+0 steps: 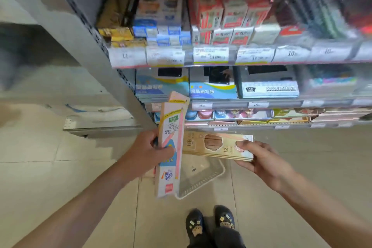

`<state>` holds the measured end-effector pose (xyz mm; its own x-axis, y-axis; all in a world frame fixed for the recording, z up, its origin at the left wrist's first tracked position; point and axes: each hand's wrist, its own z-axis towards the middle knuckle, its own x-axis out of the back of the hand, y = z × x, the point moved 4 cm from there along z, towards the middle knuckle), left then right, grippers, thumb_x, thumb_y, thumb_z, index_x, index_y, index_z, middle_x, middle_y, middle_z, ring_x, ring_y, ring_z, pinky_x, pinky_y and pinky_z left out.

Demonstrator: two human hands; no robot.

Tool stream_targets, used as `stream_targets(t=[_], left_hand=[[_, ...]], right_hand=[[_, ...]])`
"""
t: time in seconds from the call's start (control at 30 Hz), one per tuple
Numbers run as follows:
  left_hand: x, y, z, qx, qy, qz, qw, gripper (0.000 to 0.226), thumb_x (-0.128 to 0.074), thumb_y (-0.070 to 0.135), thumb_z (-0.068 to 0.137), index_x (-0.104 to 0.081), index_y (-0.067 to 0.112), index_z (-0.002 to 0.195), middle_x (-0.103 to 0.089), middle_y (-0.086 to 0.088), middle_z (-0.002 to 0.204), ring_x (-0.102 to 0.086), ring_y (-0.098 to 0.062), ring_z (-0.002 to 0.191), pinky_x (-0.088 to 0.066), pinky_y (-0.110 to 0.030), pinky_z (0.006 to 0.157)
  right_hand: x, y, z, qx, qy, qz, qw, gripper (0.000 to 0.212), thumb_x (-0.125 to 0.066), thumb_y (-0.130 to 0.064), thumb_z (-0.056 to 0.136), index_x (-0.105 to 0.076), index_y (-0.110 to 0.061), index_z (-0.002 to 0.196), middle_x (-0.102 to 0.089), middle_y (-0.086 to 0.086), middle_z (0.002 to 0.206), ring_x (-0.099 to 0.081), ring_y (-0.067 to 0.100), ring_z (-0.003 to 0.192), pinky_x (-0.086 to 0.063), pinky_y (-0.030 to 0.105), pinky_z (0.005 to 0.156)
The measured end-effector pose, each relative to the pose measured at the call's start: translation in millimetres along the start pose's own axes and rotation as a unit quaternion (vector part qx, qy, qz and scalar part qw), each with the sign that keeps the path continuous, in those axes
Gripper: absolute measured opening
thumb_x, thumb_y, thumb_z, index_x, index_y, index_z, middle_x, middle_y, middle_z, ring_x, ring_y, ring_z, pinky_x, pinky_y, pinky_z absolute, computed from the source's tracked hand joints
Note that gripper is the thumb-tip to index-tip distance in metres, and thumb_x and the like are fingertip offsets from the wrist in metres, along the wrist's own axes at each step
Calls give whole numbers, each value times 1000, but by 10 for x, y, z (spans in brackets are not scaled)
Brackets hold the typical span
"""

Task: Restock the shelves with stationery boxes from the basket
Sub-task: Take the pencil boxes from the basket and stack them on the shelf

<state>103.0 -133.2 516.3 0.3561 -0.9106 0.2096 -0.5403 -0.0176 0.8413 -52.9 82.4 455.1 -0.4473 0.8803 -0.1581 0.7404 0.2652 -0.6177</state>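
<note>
My left hand [150, 148] grips a stack of tall pink-and-white pencil boxes [170, 147], held upright in front of the shelf's left end. My right hand [259, 159] holds several flat gold pencil boxes [217, 146] lying sideways, thumb on top near a cut-out window. Below both hands a pale plastic basket [201, 179] sits on the floor; only a small dark item shows inside it. The shelves [221, 56] ahead carry rows of small stationery boxes behind price labels.
Lower shelves hold writing-board packs [213, 88] and small round items [231, 115]. A grey upright post [112, 62] marks the shelf's left end. A low metal base [100, 125] lies on the tiled floor at left. My dark shoes [210, 221] stand behind the basket.
</note>
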Motion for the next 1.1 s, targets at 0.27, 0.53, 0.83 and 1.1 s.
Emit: stream_targets(t=[0.27,0.53,0.83,1.1], left_hand=[[375,1477,-706,-91,9,77,993,25,-65,9,83,-55,32,85,-66,2,76,-68,-12,56,-49,-28,39],[431,2747,-1203,-213,-20,110,971,60,-70,22,67,-49,44,118,-66,8,112,-62,-9,91,-52,-30,72],[161,3531,-1114,-161,-54,63,983,54,-60,-1,85,-42,22,130,-70,-6,107,-72,-16,73,-55,-29,55],[-253,3951,-610,-96,9,-1,995,18,-59,5,88,-54,15,101,-68,-5,94,-69,-15,70,-56,-32,59]], right_hand=[[-172,-1007,-1258,69,-5,34,997,31,-68,-16,77,-61,-10,106,-69,7,90,-62,17,81,-51,29,76],[-30,-1731,-2247,121,5,61,991,10,-58,-19,85,-63,-15,93,-65,4,89,-61,16,77,-55,17,47],[402,-2310,-2725,205,32,126,970,8,-60,-22,85,-64,-17,91,-68,5,92,-63,18,87,-58,25,64],[823,-2832,-2630,238,55,166,955,4,-59,-22,86,-62,-19,87,-69,2,81,-65,13,71,-57,20,52]])
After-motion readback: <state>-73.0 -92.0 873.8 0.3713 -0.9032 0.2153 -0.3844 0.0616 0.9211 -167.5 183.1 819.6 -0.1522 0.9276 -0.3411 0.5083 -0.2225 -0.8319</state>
